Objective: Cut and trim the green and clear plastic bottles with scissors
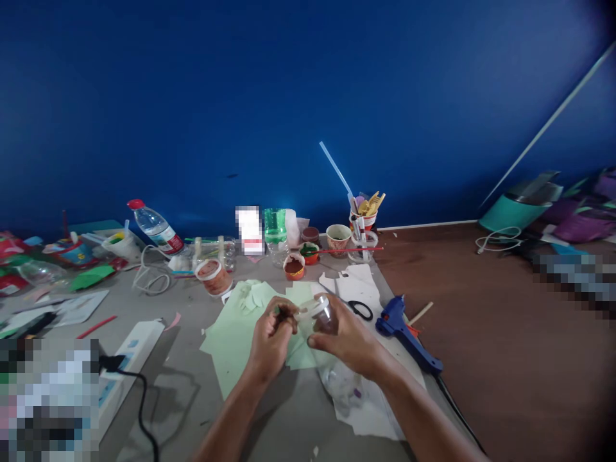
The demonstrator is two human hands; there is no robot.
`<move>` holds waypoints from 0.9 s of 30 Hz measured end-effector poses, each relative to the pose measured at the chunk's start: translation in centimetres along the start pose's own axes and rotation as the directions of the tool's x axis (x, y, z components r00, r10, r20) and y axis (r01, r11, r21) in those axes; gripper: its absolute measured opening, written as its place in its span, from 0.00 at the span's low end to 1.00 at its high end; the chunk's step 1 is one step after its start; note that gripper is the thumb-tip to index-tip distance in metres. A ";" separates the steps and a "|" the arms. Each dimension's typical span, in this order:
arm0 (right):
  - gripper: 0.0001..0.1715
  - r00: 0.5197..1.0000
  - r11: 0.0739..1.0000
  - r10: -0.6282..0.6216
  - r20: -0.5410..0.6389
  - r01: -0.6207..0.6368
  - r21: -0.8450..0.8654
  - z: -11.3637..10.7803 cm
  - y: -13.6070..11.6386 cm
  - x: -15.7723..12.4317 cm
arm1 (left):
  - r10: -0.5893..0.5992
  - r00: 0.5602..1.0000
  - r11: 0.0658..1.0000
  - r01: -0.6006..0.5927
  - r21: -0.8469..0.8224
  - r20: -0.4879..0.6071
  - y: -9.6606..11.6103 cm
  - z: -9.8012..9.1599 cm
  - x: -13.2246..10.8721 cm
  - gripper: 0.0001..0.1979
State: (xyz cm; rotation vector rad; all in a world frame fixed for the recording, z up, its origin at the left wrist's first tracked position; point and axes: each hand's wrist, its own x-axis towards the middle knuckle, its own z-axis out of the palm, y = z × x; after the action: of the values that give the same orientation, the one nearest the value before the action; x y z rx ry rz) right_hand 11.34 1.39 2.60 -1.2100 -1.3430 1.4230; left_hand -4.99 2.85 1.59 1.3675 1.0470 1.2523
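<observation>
My right hand [349, 340] is wrapped round a clear plastic cup-like piece [312, 310] with a pale rim, tipped on its side. Its rim faces my left hand [272, 333], whose fingers are curled together in a pinch right beside it. What the left fingers hold, if anything, I cannot make out. Beneath the hands lie light green paper sheets [231, 340]. A crumpled clear plastic bag [344, 385] rests on white paper [380, 410] under my right forearm. Black-handled scissors [360, 311] lie just beyond the right hand, partly hidden.
A blue glue gun [409, 337] lies at the table's right edge, its cord trailing down. Paint cups [294, 267], a cup of plastic cutlery [363, 218] and a red-capped bottle [156, 228] stand along the back. A white power strip [129, 359] with a black plug lies left.
</observation>
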 end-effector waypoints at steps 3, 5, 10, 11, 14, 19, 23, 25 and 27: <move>0.31 0.998 0.987 -0.063 -0.006 0.063 0.145 0.1 0.2 0.3 | 0.034 0.998 0.990 -0.042 -0.132 -0.059 -0.2 0.2 -0.1 0.11; 0.33 0.997 0.986 -0.068 -0.046 0.074 0.149 0.2 0.5 0.5 | 0.092 0.989 0.989 -0.104 -0.102 -0.113 -0.4 0.4 -0.3 0.09; 0.32 0.997 0.982 -0.063 -0.045 0.070 0.175 0.5 0.6 0.6 | 0.369 0.920 0.917 -0.338 0.210 -0.131 -0.7 0.4 -0.7 0.05; 0.31 0.998 0.976 -0.063 -0.031 0.068 0.205 0.5 0.5 0.5 | 0.416 0.902 0.884 -0.373 0.281 -0.113 -0.8 0.3 -0.7 0.06; 0.28 0.998 0.944 -0.059 0.035 0.045 0.326 0.3 -0.1 0.4 | 0.525 0.849 0.774 -0.446 0.450 -0.060 -0.8 0.0 -0.8 0.09; 0.24 0.996 0.930 -0.035 0.082 0.002 0.368 0.2 -0.4 0.3 | 0.653 0.756 0.572 -0.524 0.632 0.036 -0.6 -0.1 -0.5 0.12; 0.24 0.999 0.964 -0.003 0.038 -0.007 0.265 0.4 0.1 0.4 | 0.703 0.707 0.446 -0.526 0.724 0.080 -0.5 -0.1 -0.3 0.09; 0.25 1.000 0.984 -0.011 -0.002 0.011 0.178 0.6 0.4 0.4 | 0.724 0.679 0.373 -0.536 0.757 0.124 -0.4 -0.2 -0.2 0.09; 0.26 0.999 0.995 -0.026 -0.043 0.030 0.093 0.8 0.8 0.5 | 0.724 0.666 0.311 -0.547 0.778 0.179 -0.2 -0.3 -0.2 0.09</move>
State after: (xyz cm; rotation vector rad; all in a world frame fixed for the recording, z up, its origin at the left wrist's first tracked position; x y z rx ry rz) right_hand 10.52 1.59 1.77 -1.1493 -1.2466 1.4178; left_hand -5.31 2.70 1.31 2.6196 1.3315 1.5993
